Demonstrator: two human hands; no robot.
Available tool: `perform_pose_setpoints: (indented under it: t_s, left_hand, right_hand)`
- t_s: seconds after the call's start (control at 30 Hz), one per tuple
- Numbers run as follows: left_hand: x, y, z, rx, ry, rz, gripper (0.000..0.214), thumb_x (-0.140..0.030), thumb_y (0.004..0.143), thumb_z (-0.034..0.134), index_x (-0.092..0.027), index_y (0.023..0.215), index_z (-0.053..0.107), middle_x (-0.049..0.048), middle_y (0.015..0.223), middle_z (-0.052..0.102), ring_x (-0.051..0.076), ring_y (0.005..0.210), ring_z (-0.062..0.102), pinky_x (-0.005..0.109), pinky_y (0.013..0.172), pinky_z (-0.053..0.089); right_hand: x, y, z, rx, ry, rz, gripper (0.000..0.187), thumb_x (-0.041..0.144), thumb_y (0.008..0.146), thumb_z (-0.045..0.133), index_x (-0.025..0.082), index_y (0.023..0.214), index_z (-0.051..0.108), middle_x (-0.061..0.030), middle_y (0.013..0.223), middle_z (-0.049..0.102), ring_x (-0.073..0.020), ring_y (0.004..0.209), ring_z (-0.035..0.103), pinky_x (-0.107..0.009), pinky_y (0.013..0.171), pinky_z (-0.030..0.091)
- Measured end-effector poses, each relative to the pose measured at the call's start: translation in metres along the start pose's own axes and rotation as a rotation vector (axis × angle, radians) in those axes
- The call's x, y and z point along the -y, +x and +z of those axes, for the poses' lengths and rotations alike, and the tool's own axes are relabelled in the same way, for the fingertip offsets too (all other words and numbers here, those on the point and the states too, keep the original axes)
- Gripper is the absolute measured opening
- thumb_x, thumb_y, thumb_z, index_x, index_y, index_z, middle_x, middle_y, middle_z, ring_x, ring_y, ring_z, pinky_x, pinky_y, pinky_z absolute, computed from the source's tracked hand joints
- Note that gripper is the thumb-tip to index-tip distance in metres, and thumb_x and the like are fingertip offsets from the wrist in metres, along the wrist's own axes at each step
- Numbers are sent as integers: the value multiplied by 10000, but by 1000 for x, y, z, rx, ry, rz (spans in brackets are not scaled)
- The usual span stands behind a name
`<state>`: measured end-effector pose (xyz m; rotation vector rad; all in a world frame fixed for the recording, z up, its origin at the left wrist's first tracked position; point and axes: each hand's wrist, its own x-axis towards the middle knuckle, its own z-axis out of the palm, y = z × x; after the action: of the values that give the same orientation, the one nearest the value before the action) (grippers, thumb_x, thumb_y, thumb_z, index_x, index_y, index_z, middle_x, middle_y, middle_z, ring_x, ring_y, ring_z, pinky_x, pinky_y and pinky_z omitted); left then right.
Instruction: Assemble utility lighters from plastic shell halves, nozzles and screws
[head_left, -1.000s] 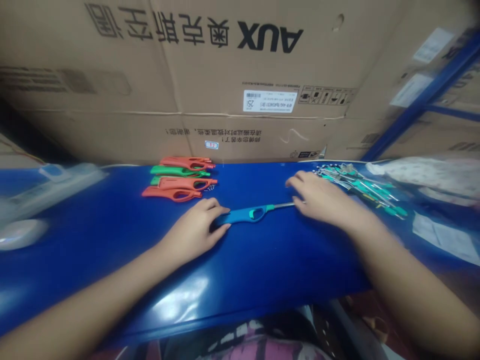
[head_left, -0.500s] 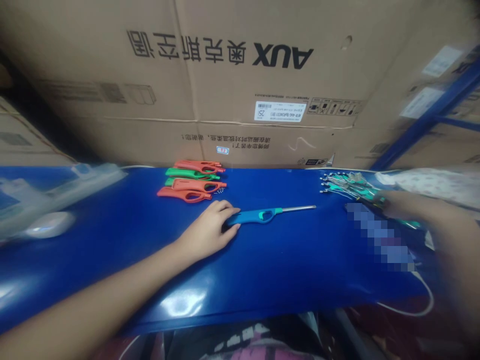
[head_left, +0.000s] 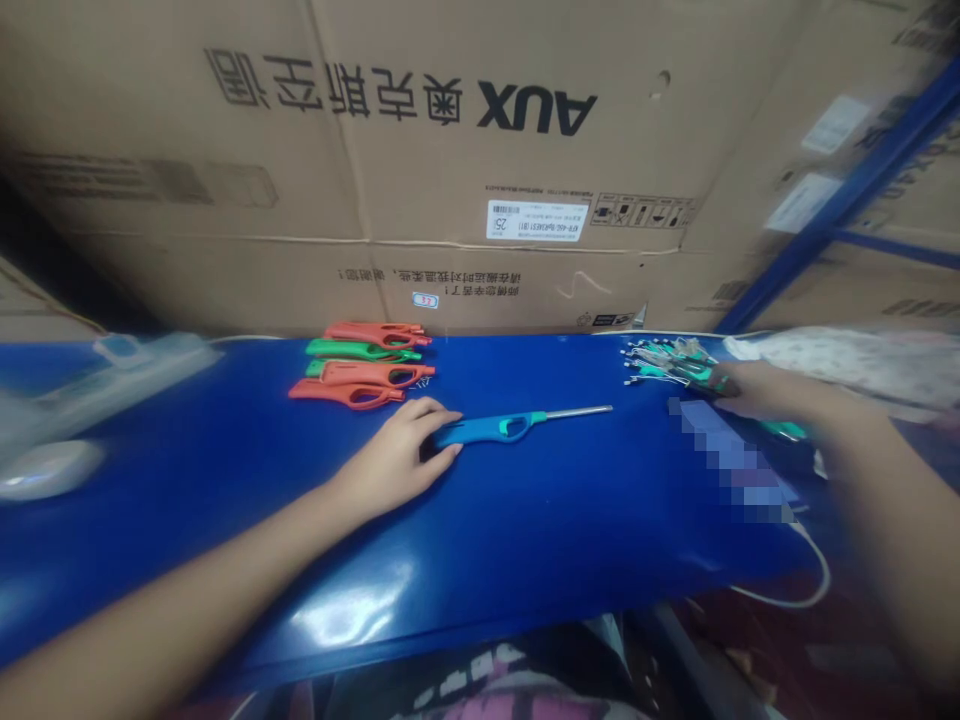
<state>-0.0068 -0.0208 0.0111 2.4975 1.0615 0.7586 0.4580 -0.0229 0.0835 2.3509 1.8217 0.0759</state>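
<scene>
My left hand is closed around the rear end of a blue gas lighter, thumb on the near side and fingers on the far side. The lighter lies on the blue table with its teal trigger and thin metal tube pointing right. At the back right, my right hand reaches into a pile of teal lighter inner parts with thin wires and metal tubes. Its fingertips are blurred, and what they grip is hidden. Beyond my left hand lie several orange lighter casings and green lighter casings.
Large cardboard boxes stand along the table's back edge. A phone-like slab, partly pixelated, lies at right with a white cable. At left are a white rounded object and a clear plastic bag. A pale spotted cloth lies at right.
The whole view has shifted, so things sit farther left in the picture. My left hand still grips the lighter, and my right hand stays at the pile of teal parts.
</scene>
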Motion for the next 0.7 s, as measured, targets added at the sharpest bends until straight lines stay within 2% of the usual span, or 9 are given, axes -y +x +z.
perform_pose_setpoints:
  t_s: [0.1, 0.2, 0.3, 0.43, 0.47, 0.53, 0.6, 0.63, 0.7]
  left_hand:
    - [0, 1, 1, 2, 1, 11, 353, -335, 929, 582, -155, 1222, 660, 103, 1130, 620, 231, 1023, 619, 399, 954, 524]
    - [2, 1, 0, 4, 18, 13, 379, -378, 935, 585, -160, 1237, 656, 106, 1160, 615, 237, 1063, 612, 400, 992, 506]
    - [4, 3, -4, -39, 113, 22, 420, -430, 938, 580, -163, 1255, 650, 120, 1215, 608, 269, 1160, 572, 436, 1057, 454]
    - [4, 5, -13, -91, 331, -44, 465, -507, 941, 554, -196, 1276, 641, 128, 1296, 613, 332, 1239, 517, 520, 1043, 420]
    - [4, 5, -15, -91, 374, -69, 482, -525, 942, 544, -202, 1289, 632, 126, 1320, 612, 344, 1252, 505, 535, 1042, 409]
    - [4, 5, -18, -80, 437, -114, 514, -550, 948, 522, -206, 1320, 611, 119, 1364, 605, 361, 1283, 479, 552, 1055, 378]
    - [5, 5, -18, -67, 477, -156, 537, -562, 958, 494, -201, 1341, 596, 113, 1389, 598, 368, 1308, 457, 558, 1077, 348]
    - [5, 4, -18, -59, 491, -176, 546, -565, 963, 480, -193, 1345, 594, 114, 1393, 597, 369, 1316, 450, 556, 1085, 338]
    - [7, 4, -17, -47, 520, -211, 569, -568, 969, 460, -168, 1353, 589, 124, 1395, 595, 368, 1326, 443, 545, 1097, 331]
  right_hand:
    - [3, -4, -12, 46, 44, -54, 80, 68, 773, 688, 139, 799, 714, -118, 802, 712, -196, 680, 617, -284, 637, 409]
    - [7, -9, -27, -36, 62, -50, 119, 167, 854, 663, 107, 946, 707, -173, 954, 704, -209, 772, 604, -321, 700, 420]
    - [16, -14, -40, -267, 149, -1, 214, 268, 827, 731, 105, 962, 698, -185, 984, 676, -219, 855, 587, -353, 729, 411]
    - [40, -21, -54, -635, 370, 1, 185, 261, 793, 766, 168, 722, 623, -101, 757, 620, -195, 782, 560, -368, 676, 377]
    - [49, -23, -56, -704, 425, -6, 225, 278, 797, 763, 184, 690, 588, -90, 740, 609, -185, 758, 552, -374, 673, 375]
    - [71, -29, -59, -785, 622, 2, 213, 308, 823, 735, 206, 756, 561, -67, 741, 611, -154, 680, 540, -381, 659, 389]
    - [100, -35, -59, -687, 972, -44, 190, 337, 885, 662, 224, 830, 520, -32, 673, 615, -128, 559, 548, -360, 579, 413]
    - [116, -38, -59, -623, 1154, -106, 193, 346, 897, 646, 231, 861, 496, -40, 715, 648, -124, 527, 564, -344, 535, 430]
    - [148, -42, -55, -501, 1402, -307, 250, 396, 882, 660, 229, 905, 475, -81, 912, 696, -149, 604, 650, -325, 506, 506]
